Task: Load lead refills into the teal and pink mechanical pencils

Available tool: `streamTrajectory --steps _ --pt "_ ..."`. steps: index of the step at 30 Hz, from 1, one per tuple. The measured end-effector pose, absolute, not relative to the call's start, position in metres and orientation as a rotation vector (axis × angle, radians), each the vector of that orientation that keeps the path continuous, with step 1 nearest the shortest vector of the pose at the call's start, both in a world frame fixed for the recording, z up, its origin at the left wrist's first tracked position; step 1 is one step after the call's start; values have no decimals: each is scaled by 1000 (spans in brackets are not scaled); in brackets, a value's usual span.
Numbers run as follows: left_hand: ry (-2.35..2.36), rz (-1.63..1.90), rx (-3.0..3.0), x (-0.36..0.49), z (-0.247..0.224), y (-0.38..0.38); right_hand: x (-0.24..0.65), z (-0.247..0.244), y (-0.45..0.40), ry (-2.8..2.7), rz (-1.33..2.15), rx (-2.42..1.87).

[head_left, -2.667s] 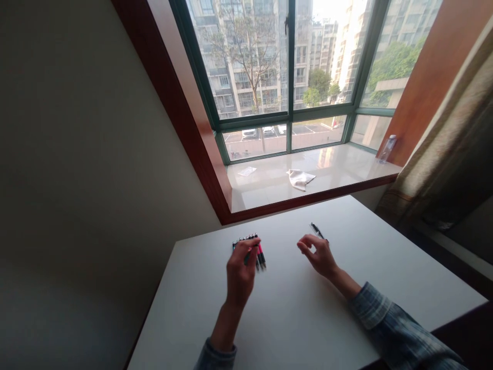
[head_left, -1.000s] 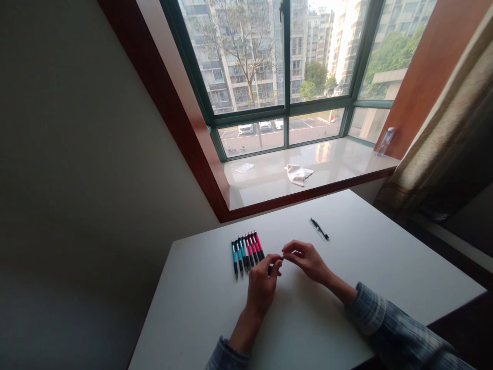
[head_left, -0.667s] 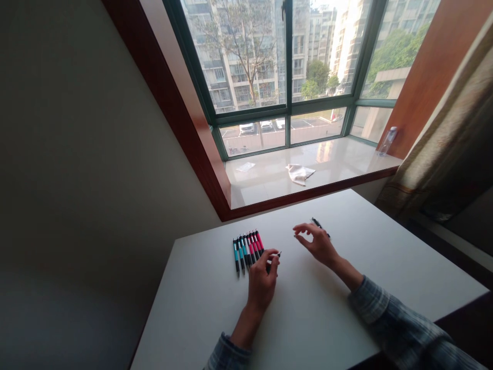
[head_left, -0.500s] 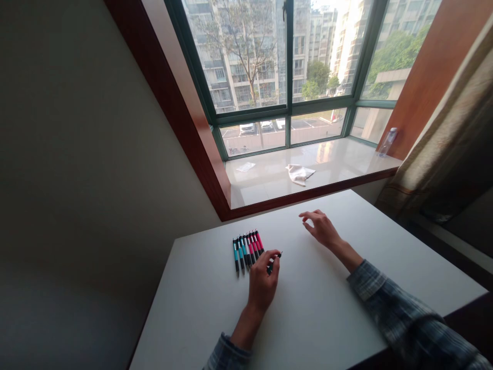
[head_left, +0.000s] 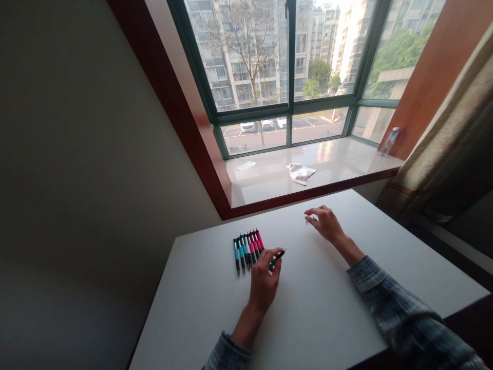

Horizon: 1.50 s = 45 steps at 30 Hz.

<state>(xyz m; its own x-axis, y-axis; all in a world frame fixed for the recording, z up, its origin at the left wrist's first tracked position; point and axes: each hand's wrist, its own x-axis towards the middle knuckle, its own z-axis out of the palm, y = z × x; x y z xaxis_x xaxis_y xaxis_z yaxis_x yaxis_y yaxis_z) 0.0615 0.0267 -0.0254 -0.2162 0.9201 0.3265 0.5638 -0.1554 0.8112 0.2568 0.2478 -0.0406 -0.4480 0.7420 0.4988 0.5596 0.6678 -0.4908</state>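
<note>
My left hand (head_left: 264, 275) is closed on a slim pen (head_left: 276, 260) with a teal and black body, its pointed end sticking out up and to the right. The fingers hide part of it. Beside this hand, several click pens (head_left: 246, 252) lie in a row on the white table, teal ones left, a pale one between, pinkish-red ones right. My right hand (head_left: 325, 226) hovers low over the far part of the table, thumb and fingers apart. A small dark piece (head_left: 315, 219) shows close to its thumb, too small to name.
Behind the white table (head_left: 200, 308) is a window sill (head_left: 262, 185) with a crumpled white cloth (head_left: 301, 173), a flat clear wrapper (head_left: 247, 165) and a clear bottle (head_left: 390, 142). A curtain (head_left: 435, 133) hangs at the right.
My right hand has shifted slightly right, and the small dark piece now shows by its thumb. In my left hand, more of the teal and black pen is visible.
</note>
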Motion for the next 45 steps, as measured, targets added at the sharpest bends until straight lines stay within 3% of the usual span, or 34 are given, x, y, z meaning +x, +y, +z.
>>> streamTrajectory --steps 7,13,31,45 --pt "1783 1360 1609 63 -27 27 229 -36 177 -2058 1004 -763" --pt "1754 1355 1668 67 -31 26 207 -40 146 -2116 1186 -765" --pt "1811 1195 1566 69 -25 28 206 -45 149 -1806 1431 -717" --pt "1526 1257 1255 69 -30 30 213 -34 153 -1807 1581 -504"
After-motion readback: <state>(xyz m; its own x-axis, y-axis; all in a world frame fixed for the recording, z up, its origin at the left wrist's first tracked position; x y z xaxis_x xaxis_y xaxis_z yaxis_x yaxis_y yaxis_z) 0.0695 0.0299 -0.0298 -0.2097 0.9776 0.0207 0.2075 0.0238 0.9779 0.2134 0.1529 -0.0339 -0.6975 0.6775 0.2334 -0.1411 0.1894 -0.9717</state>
